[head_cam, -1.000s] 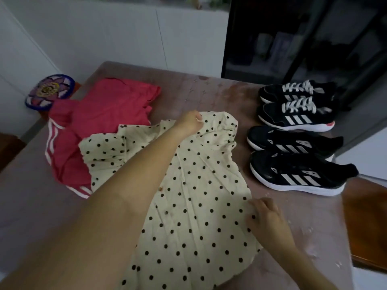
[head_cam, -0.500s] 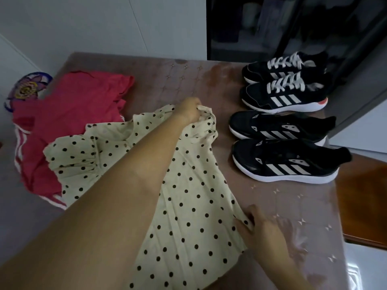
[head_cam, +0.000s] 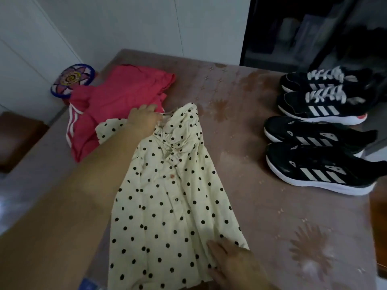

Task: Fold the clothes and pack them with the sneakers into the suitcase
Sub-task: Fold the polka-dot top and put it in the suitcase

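A cream polka-dot garment [head_cam: 167, 201] lies lengthwise on the table [head_cam: 261, 206], its right side folded in toward the middle. My left hand [head_cam: 144, 118] grips its gathered collar at the far end. My right hand [head_cam: 228, 260] pinches the folded hem edge at the near end. A red garment with white stripes [head_cam: 117, 101] lies crumpled at the far left, partly under the cream one. Two pairs of black sneakers [head_cam: 320, 130] with white stripes stand in a row along the right edge. No suitcase is in view.
A round colourful patterned disc [head_cam: 71, 80] leans at the table's far left corner by the white wall. A dark cabinet [head_cam: 303, 28] stands behind the sneakers. A brown stool [head_cam: 18, 139] sits left of the table.
Both hands carried the garment's right side leftward over its middle, so it is now narrower. My left hand moved left toward the red garment; my right hand kept the hem.
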A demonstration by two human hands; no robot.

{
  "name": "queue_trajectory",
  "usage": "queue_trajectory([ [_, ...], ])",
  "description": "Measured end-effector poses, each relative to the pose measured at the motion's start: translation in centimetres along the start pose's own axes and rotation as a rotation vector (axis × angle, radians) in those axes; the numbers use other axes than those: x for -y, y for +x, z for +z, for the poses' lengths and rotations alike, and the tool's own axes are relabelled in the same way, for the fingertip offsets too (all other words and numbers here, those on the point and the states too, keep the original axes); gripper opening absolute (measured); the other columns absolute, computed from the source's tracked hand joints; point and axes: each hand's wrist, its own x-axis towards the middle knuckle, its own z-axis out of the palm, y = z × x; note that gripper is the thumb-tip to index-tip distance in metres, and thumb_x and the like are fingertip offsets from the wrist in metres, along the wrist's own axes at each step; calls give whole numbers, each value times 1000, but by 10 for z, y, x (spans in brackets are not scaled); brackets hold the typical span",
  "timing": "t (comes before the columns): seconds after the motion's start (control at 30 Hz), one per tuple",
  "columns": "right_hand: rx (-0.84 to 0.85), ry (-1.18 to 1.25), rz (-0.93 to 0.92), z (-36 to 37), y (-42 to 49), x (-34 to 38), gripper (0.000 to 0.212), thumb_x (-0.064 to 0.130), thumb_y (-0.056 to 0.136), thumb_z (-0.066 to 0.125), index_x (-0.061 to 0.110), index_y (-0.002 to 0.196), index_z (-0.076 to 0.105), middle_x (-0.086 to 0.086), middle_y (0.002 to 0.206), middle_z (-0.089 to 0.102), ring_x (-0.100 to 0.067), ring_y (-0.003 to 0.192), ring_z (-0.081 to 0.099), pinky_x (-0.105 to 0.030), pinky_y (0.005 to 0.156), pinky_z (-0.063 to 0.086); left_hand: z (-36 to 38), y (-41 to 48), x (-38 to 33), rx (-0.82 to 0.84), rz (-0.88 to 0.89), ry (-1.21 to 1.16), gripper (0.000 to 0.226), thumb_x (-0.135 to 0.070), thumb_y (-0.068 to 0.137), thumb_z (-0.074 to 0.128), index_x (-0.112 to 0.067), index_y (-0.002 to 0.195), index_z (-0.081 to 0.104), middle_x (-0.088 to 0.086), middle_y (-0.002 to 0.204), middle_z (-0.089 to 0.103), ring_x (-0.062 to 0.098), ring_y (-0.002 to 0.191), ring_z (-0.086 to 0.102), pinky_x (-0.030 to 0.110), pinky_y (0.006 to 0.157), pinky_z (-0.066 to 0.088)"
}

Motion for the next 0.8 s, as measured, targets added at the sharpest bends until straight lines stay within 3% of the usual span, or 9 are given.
queue_trajectory([
  [0.07,62,16,-6,2,-2,-3,46,62,57,47,35,91,62,16,81,65,-1,41,53,-15,31,38,4,-17,2,-56,-63,-113,56,-6,87,51,-28,138,43,8,152,25,35,129,34,49,103,34],
  [0.13,23,101,22,-1,-3,-13,35,59,67,48,38,95,55,18,79,61,-2,45,55,-15,34,40,6,-44,-2,-177,-101,-281,56,-6,88,52,-19,140,40,12,152,26,37,131,35,50,104,36],
  [0.23,-33,192,49,-13,-3,-37,25,52,83,48,37,101,56,17,94,58,-3,70,62,-18,47,49,16,-113,-11,-279,-11,-432,51,-15,89,58,-12,138,43,12,147,34,30,133,36,45,106,37],
  [0.33,-10,132,-88,-26,-3,-55,50,54,72,58,32,117,53,13,119,49,-3,101,52,-19,75,51,48,-199,-11,-201,114,-416,52,-35,89,55,-15,136,46,5,142,40,23,129,40,42,104,40],
  [0.43,143,3,-299,-29,-5,-68,72,66,69,56,27,129,48,11,137,44,-9,121,43,-22,100,32,77,-278,-7,-96,185,-420,60,-60,82,47,-22,128,50,-5,129,44,8,119,40,27,98,43],
  [0.5,291,-48,-370,-27,-4,-77,82,70,61,55,31,132,49,13,144,41,-9,128,39,-26,101,31,92,-321,-4,-38,280,-360,62,-68,74,51,-24,118,54,-8,121,48,4,111,42,17,92,40],
  [0.63,391,-52,-434,-24,9,-86,79,67,55,55,41,129,48,18,143,40,-6,125,41,-25,93,44,131,-376,-5,28,487,-289,83,-53,61,73,-20,134,51,-2,141,47,13,130,41,29,105,32],
  [0.7,364,-40,-423,-27,16,-84,68,65,58,54,43,122,52,19,137,46,-5,119,45,-24,86,46,144,-380,-5,82,484,-246,94,-51,62,72,-24,144,36,-5,149,37,13,137,34,33,107,34],
  [0.8,240,-36,-438,-28,18,-80,27,43,84,56,39,109,63,15,125,60,-6,111,52,-24,80,52,143,-377,-6,71,464,-330,79,-47,77,57,-29,147,27,-10,146,41,11,133,40,31,97,48],
])
